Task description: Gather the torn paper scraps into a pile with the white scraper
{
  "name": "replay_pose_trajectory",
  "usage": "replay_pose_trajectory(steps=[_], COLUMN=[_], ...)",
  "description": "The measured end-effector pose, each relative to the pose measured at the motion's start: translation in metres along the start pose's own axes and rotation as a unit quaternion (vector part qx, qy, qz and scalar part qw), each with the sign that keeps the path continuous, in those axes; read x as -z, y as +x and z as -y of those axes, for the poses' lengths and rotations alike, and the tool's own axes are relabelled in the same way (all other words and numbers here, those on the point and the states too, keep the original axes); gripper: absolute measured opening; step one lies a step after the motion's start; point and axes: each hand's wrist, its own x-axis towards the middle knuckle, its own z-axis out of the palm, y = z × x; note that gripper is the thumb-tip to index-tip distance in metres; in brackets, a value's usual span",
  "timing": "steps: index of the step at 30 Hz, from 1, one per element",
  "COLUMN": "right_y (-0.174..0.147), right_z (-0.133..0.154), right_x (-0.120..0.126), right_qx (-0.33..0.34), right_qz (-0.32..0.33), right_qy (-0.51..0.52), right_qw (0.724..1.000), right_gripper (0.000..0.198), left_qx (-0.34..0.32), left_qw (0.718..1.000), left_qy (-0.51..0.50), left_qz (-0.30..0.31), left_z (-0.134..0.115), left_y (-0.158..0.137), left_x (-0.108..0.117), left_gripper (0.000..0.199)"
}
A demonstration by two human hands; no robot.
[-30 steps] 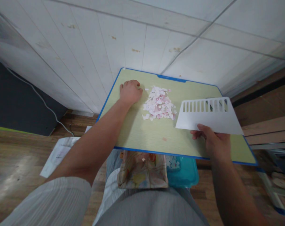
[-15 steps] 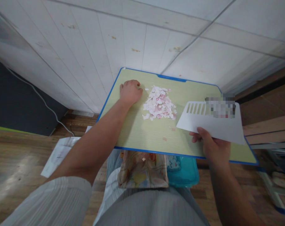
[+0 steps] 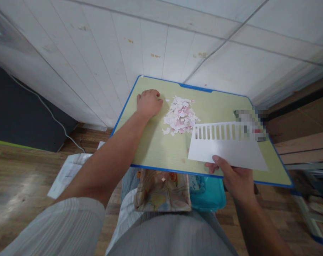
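Observation:
On the pale green tabletop (image 3: 156, 149) with a blue rim lies a heap of torn white and pinkish paper scraps (image 3: 181, 115). My left hand (image 3: 150, 103) rests on the table just left of the heap, palm down with fingers curled; nothing shows in it. In my right hand (image 3: 234, 177) is a thin white sheet with a row of slots (image 3: 225, 151), pinched at its near edge, thumb on top and fingers beneath. The sheet is held slightly tilted over the right side of the table. Its left corner comes close to the scraps.
A pixelated item (image 3: 250, 124) is at the table's right end, behind the sheet. Below the front edge sit an open patterned fabric box (image 3: 163, 199) and a turquoise plastic container (image 3: 213, 195). A white panelled wall (image 3: 151, 39) stands behind; papers (image 3: 67, 174) lie on the floor at left.
My right hand has moved the slotted sheet leftward and a little toward me, turning it so its slots face the scraps' side more squarely. My left hand stays in place.

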Motion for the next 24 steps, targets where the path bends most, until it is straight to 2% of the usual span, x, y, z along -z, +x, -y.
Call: replay_pose_trajectory(steps=[3, 8, 16, 18, 24], right_y=[-0.003, -0.012, -0.017, -0.018, -0.022], right_z=[0.002, 0.010, 0.009, 0.009, 0.012], right_x=[0.000, -0.009, -0.020, -0.020, -0.023], right_qx=[0.011, -0.029, -0.050, -0.050, -0.036], right_qz=[0.012, 0.023, 0.045, 0.039, 0.085], right_qy=[-0.007, 0.040, 0.078, 0.077, 0.071], right_qw=[1.000, 0.999, 0.995, 0.995, 0.993], right_gripper=[0.044, 0.047, 0.047, 0.048, 0.054], left_qx=[-0.001, 0.002, 0.004, 0.002, 0.000], left_qw=[1.000, 1.000, 1.000, 1.000, 1.000], left_qy=[0.002, -0.003, -0.001, -0.006, -0.010], left_qz=[0.002, 0.001, 0.002, 0.000, 0.002], left_z=[0.001, 0.000, 0.000, 0.001, 0.002], left_y=[0.000, 0.000, 0.001, 0.001, 0.002], left_x=[0.000, -0.001, -0.001, -0.002, -0.003], left_gripper=[0.040, 0.041, 0.039, 0.039, 0.038])
